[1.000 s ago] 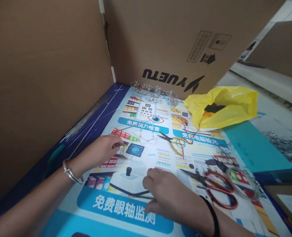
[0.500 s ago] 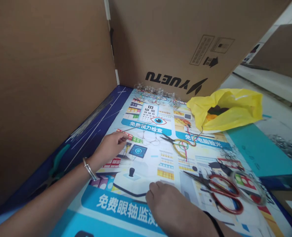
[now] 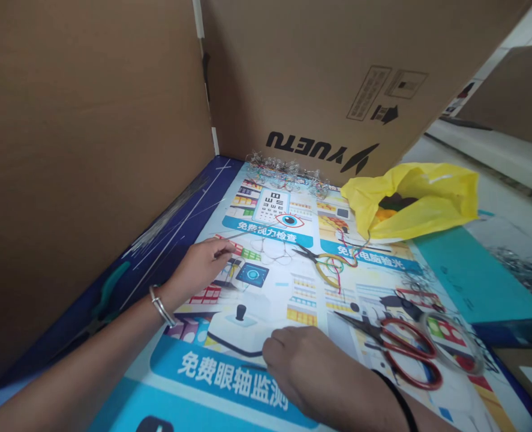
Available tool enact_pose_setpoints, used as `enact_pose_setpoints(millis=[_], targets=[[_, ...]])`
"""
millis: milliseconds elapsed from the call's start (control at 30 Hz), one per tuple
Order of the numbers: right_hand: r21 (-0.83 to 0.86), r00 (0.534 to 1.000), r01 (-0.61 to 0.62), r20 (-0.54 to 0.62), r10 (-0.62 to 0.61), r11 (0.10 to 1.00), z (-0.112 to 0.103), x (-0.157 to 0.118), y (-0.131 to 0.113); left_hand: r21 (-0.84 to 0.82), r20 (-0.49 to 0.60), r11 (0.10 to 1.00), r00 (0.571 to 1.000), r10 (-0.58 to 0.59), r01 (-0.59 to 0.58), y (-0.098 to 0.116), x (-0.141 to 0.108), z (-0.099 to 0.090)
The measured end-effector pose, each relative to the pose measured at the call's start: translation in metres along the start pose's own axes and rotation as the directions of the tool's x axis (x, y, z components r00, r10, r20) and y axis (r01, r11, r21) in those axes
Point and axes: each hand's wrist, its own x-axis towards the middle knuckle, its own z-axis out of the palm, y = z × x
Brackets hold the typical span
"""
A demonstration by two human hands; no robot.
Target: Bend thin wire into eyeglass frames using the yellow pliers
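My left hand (image 3: 206, 261) is closed in a pinch over the printed sheet (image 3: 248, 300); a thin wire shows by its fingertips, but what it grips is too small to name. My right hand (image 3: 299, 366) is curled palm down lower on the sheet, and a thin dark tip pokes out at its left side; the rest is hidden under the hand. Yellow-handled pliers (image 3: 326, 270) lie with red and green thread beyond my hands. Red-handled scissors (image 3: 409, 351) rest to the right of my right hand, against a clear round roll (image 3: 454, 342).
Cardboard walls (image 3: 337, 72) stand left and behind. Tangled wire pieces (image 3: 288, 171) line the back edge. A yellow bag (image 3: 427, 204) sits at back right. Teal-handled pliers (image 3: 111, 288) and straight wires (image 3: 162, 222) lie along the left.
My right hand has shifted slightly left and up. My left hand stays almost where it was, still pinched.
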Motion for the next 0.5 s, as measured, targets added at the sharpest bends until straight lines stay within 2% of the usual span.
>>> enact_pose_setpoints(millis=[133, 300, 433, 500], targets=[[0.137, 0.996, -0.074, -0.039, 0.08, 0.988, 0.002, 0.001, 0.01, 0.042, 0.006, 0.999, 1.0, -0.009, 0.009, 0.0, 0.001, -0.011], [0.359, 0.99, -0.11, -0.047, 0.136, 0.927, 0.002, 0.004, 0.017, 0.157, 0.175, 0.987, 0.985, -0.004, -0.024, 0.003, 0.002, -0.024], [0.478, 0.976, -0.104, -0.119, 0.181, 0.872, 0.002, 0.01, 0.021, 0.17, 0.189, 0.985, 0.982, 0.009, -0.042, 0.018, -0.002, -0.026], [0.495, 0.96, -0.092, -0.188, 0.21, 0.864, 0.003, 0.012, 0.023, 0.112, 0.26, 0.99, 0.964, 0.052, -0.083, 0.031, -0.009, -0.023]])
